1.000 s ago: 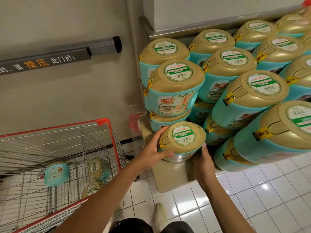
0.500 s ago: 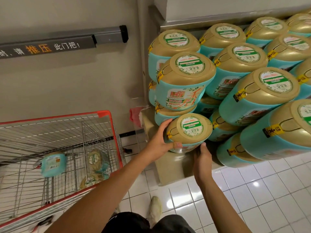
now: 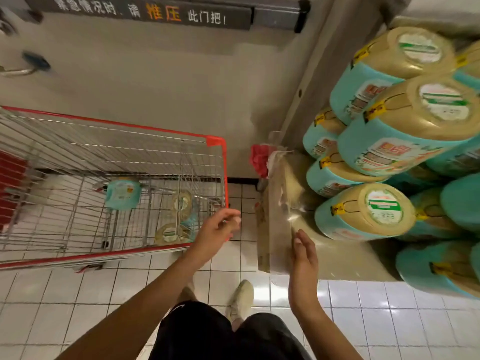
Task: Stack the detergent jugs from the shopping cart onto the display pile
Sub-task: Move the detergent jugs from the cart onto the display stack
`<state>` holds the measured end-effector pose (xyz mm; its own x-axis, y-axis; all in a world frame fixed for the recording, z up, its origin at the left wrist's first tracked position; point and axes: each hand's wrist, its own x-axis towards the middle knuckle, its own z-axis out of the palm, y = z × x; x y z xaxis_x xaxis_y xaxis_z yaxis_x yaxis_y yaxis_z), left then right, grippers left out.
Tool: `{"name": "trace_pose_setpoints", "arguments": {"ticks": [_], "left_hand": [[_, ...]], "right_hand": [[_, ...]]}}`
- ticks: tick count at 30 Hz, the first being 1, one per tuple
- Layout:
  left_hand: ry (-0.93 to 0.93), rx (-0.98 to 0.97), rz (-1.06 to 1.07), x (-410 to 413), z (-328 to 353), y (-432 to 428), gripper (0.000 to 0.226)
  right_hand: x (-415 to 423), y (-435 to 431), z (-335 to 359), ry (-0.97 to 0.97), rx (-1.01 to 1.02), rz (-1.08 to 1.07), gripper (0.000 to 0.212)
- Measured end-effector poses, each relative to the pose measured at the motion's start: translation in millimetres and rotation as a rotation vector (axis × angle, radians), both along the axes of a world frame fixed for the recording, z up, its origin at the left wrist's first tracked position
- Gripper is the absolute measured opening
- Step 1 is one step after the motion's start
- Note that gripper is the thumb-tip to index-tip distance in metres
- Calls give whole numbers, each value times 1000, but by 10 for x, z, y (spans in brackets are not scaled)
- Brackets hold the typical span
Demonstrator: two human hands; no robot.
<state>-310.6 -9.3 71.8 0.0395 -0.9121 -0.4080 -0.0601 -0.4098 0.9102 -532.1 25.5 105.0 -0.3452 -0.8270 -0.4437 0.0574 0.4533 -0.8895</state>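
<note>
A second ago both hands were round a jug (image 3: pixel 363 216); now they have let it go, and it sits on the low front row of the pile (image 3: pixel 415 120), at about three o'clock from where the person stands, on the platform (image 3: pixel 275 229) and against its neighbours; that one looks delivered. The left hand (image 3: pixel 217 231) has swung off toward nine o'clock, over the near corner of the cart (image 3: pixel 215 140), fingers loosely curled with nothing in them; the right hand (image 3: pixel 304 258) hangs flat and slack just beside the platform's edge, also empty, the two hands well apart. My reading is that the next fetch is starting, since the cart jugs (image 3: pixel 122 194) wait in the basket at nine o'clock; I count about three through the wires, though they are blurred. As for the placed jug, its gold top with the green-and-white label faces up at the viewer, the teal body dropping away beneath it toward eight o'clock; so the long axis runs eight to two in view, which I take for upright, leaning only through the wide lens; the yellow tag on its shoulder sits on the nine o'clock side, like those of the jugs above it.
</note>
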Motion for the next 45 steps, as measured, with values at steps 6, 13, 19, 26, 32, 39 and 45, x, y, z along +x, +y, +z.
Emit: {"name": "trace_pose_setpoints", "arguments": {"ticks": [6, 13, 19, 26, 32, 39, 45], "left_hand": [[-10, 27, 294, 984, -73, 407, 14], [48, 56, 489, 1872, -185, 726, 14], [100, 95, 568, 2491, -360, 860, 16], [92, 186, 588, 3182, -585, 708, 18], [75, 337, 568, 3818, -956, 341, 21], [41, 491, 530, 4479, -1783, -80, 24], [108, 657, 597, 4889, -2748, -349, 14]], "right_hand": [[836, -236, -24, 13, 30, 218, 28], [1865, -561, -289, -93, 70, 377, 26], [2626, -689, -477, -39, 91, 548, 27], [3391, -885, -769, -46, 160, 638, 22], [4055, -1215, -1166, 52, 242, 734, 26], [4820, -1684, -2017, 183, 290, 850, 17], [5381, -1938, -2965, 205, 423, 839, 9]]}}
